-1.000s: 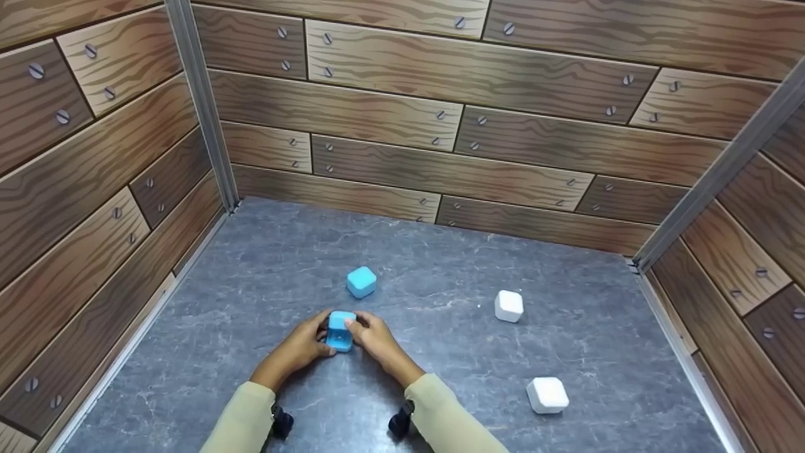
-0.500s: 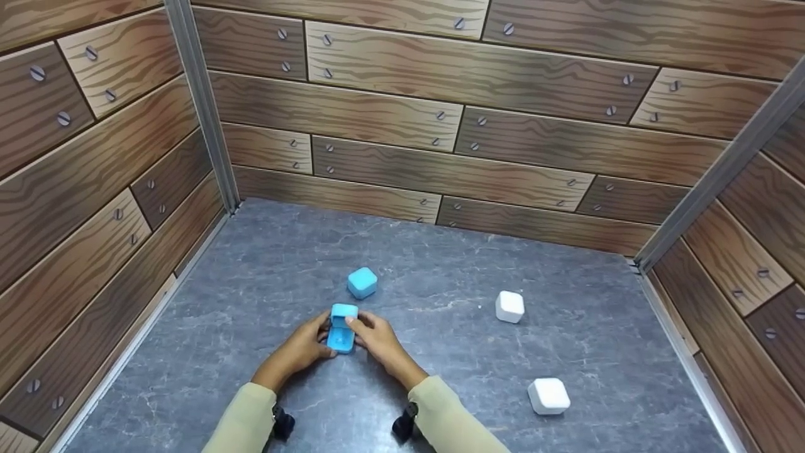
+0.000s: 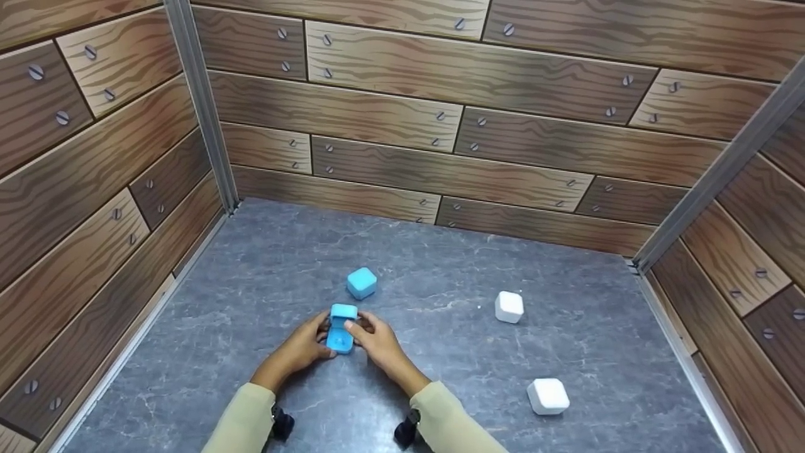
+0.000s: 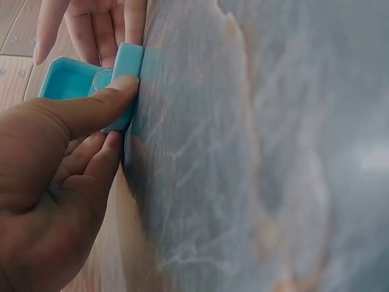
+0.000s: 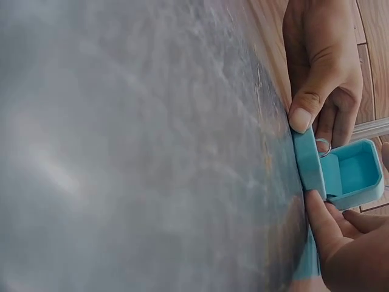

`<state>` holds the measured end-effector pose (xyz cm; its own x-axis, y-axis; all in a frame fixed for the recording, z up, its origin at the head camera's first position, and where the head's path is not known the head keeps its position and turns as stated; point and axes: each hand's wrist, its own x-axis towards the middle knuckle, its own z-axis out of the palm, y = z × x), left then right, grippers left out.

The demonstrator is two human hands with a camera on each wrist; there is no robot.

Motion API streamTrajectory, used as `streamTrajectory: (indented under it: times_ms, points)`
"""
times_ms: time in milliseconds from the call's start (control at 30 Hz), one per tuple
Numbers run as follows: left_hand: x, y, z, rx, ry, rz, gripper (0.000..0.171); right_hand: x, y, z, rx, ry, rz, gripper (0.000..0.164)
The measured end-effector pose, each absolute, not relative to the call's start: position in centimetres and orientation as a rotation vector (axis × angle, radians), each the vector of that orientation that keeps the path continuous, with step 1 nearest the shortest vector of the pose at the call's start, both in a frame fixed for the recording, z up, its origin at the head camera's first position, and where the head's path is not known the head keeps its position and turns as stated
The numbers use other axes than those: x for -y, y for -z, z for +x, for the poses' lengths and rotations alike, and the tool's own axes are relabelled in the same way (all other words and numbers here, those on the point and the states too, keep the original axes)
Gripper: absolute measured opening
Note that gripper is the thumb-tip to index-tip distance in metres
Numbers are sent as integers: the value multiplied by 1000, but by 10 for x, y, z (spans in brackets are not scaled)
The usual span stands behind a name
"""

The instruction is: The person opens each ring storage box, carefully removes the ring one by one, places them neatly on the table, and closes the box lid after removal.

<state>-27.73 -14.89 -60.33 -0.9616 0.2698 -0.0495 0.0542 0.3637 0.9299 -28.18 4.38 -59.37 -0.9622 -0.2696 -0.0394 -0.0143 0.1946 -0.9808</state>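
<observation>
A turquoise ring box stands on the grey marbled tabletop with its lid raised. In the right wrist view, a thin ring sticks up from the cushion in its base. My left hand grips the box's left side, its thumb on the front of the base. My right hand holds the right side, its thumb near the lid's inside and a finger low at the base. In the left wrist view, the left thumb covers part of the base.
Behind the hands sits another turquoise box, shut. To the right are two white rounded boxes, a farther one and a nearer one. Wood-patterned walls enclose the tabletop at the back and sides.
The ring box's lid has swung further back, showing more of the inside. The right thumb has shifted slightly with it; the left hand stays in place.
</observation>
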Motion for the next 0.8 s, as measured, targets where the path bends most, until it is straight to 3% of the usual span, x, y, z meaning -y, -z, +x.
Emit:
streamTrajectory:
  times_ms: [267, 533, 800]
  points:
    - [148, 603, -279, -2405, -1642, 229, 94, -48, 596, -275, -2359, 1926, -293, 52]
    - [149, 605, -278, -2416, -1637, 249, 94, -43, 592, -261, -2538, 1862, -314, 32]
    - [150, 603, -278, -2379, -1653, 282, 94, -35, 595, -260, -2546, 1754, -333, 27]
